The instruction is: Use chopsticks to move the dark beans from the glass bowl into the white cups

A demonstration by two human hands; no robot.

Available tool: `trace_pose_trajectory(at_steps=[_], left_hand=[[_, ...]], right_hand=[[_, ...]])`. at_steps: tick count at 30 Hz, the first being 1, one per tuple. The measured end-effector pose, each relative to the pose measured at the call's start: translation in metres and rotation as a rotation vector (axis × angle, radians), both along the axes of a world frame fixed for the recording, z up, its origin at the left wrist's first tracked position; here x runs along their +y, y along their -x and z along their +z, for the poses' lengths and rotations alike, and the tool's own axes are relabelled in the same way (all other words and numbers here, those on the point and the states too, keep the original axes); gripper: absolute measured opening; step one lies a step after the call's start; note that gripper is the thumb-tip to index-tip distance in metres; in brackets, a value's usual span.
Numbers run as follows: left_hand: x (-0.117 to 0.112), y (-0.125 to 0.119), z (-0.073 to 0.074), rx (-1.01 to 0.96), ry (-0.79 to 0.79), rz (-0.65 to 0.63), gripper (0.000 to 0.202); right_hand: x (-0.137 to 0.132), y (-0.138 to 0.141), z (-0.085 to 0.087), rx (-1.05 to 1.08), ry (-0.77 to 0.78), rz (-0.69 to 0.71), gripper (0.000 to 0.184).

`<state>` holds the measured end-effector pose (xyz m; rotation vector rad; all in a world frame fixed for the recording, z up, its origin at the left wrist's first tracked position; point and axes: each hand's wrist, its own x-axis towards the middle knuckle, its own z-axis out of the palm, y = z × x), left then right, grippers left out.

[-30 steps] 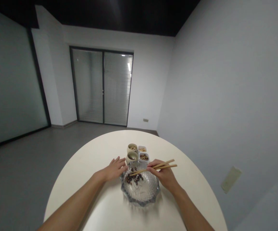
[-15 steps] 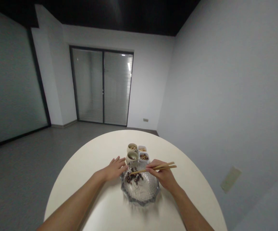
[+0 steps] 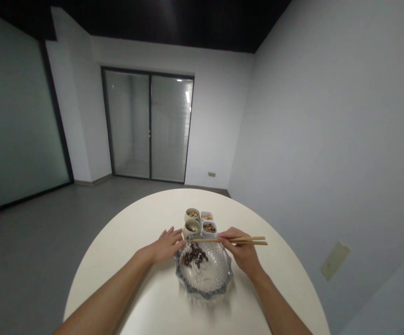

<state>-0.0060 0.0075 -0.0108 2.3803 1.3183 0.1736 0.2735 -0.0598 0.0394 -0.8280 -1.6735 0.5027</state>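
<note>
Hands stand well apart over the round white table [image 3: 118, 274]. The left hand [image 3: 167, 246] lies open and empty just beside the rim of a cut-glass bowl [image 3: 204, 289], and the right hand [image 3: 242, 251] grips wooden chopsticks [image 3: 244, 240] level across the bowl's upper edge, nothing visible at their tips. Dark pieces [image 3: 194, 255] lie heaped in the bowl's upper left, the rest bare. Beyond, two round cups [image 3: 191, 228] and two square white dishes [image 3: 209, 227] still hold food.

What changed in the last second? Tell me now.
The right hand swung the chopsticks level, moving their tips away from the dark food toward the far rim of the glass bowl. The left hand, food and small cups stayed put.
</note>
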Motion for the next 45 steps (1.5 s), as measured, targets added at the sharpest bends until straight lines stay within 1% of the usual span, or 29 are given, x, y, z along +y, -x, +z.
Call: trace_pose_trajectory(at_steps=[3,6,10,15,21,24,27,35,40,45], left_hand=[[-0.002,0.000,0.002,0.003,0.007,0.006,0.062],[-0.004,-0.001,0.005,0.000,0.012,0.011,0.061],[-0.006,-0.002,0.007,-0.002,0.012,0.016,0.060],[-0.004,0.000,0.003,0.008,-0.015,-0.007,0.062],[-0.004,0.000,0.002,0.002,-0.008,-0.001,0.061],[-0.005,0.000,0.003,-0.006,0.003,0.013,0.061],[-0.005,0.000,0.003,0.003,-0.001,0.012,0.062],[-0.002,0.001,-0.001,-0.003,0.000,0.010,0.062],[0.000,0.003,-0.004,-0.016,-0.005,0.007,0.061],[0.000,0.002,-0.004,-0.024,-0.008,0.004,0.059]], right_hand=[[0.001,0.002,-0.001,0.061,-0.062,-0.089,0.010],[0.003,0.005,-0.003,0.057,-0.065,-0.138,0.010],[0.005,0.007,-0.007,0.003,-0.024,-0.112,0.012],[0.007,0.004,-0.008,0.011,-0.043,-0.145,0.013],[0.008,0.001,-0.008,-0.001,-0.023,-0.126,0.015],[0.007,0.001,-0.007,-0.010,-0.017,-0.118,0.016],[0.005,0.000,-0.004,-0.003,-0.018,-0.143,0.015],[0.002,-0.003,-0.001,0.027,-0.027,-0.165,0.014],[0.004,-0.015,0.003,0.028,0.067,-0.144,0.021],[0.000,-0.027,0.008,-0.031,0.238,-0.013,0.026]])
